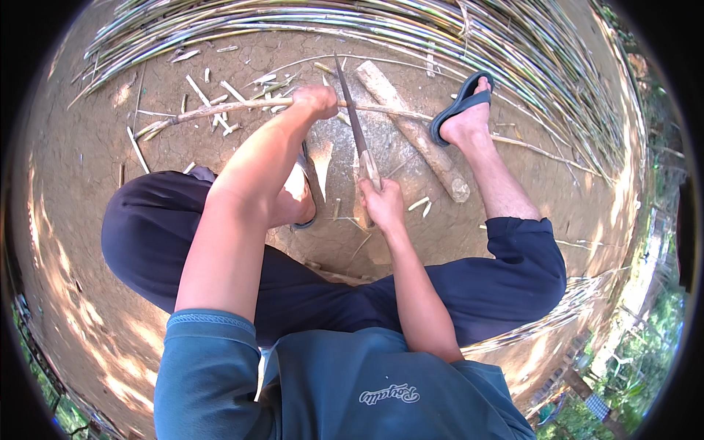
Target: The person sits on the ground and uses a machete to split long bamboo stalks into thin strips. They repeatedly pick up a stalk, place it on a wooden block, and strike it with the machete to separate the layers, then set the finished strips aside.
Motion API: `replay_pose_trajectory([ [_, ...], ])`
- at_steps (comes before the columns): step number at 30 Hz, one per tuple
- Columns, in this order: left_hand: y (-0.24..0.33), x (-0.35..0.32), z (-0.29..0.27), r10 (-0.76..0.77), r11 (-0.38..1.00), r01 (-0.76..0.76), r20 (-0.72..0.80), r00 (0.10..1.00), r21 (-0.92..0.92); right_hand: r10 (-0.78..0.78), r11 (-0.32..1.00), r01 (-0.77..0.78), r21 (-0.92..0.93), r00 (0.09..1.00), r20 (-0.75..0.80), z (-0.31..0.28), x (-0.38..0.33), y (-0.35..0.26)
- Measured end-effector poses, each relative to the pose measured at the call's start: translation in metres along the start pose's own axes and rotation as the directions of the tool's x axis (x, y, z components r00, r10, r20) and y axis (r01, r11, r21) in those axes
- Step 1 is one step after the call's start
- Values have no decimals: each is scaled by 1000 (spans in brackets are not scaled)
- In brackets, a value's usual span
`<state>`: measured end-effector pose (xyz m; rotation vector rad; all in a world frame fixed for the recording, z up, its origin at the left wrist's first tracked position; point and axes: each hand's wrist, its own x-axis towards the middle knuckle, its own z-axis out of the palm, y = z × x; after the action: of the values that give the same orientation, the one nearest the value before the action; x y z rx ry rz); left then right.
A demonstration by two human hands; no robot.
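My left hand [316, 102] is closed around a long, slightly bent stick [242, 106], which runs sideways across the ground in front of me. My right hand [383, 202] grips the pale wooden handle of a long, dark, tapering blade [353, 117]. The blade points away from me and crosses the stick just right of my left hand; whether it is a saw or a knife is not clear. Beyond the blade, the stick passes over a thick wooden log [414, 130] lying at a slant. Short cut stick pieces [213, 103] are scattered left of my left hand.
A large heap of long thin canes [293, 16] curves across the far side and down the right. My sandalled right foot [466, 114] is beside the log; my left foot [295, 199] is below my left forearm. More thin sticks [565, 297] lie behind my right knee.
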<state>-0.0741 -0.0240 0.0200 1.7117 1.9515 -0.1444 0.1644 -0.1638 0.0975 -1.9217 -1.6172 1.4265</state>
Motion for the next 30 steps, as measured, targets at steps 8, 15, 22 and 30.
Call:
replay_pose_trajectory([
  [8, 3, -3, -19, 84, 996, -56, 542, 836, -69, 26, 999, -26, 18, 1000, -17, 9, -30, 16],
  [15, -11, 2, 34, 356, 933, -360, 123, 926, 12, 82, 985, -82, 152, 997, 3, 18, -17, 33],
  [22, -57, 45, 88, 320, 923, -374, 355, 878, 93, 53, 999, -53, -10, 998, 31, 26, -23, 18],
  [30, -35, 25, 58, 498, 866, -498, 119, 859, -35, 43, 999, -42, 22, 999, -22, 48, -16, 36],
])
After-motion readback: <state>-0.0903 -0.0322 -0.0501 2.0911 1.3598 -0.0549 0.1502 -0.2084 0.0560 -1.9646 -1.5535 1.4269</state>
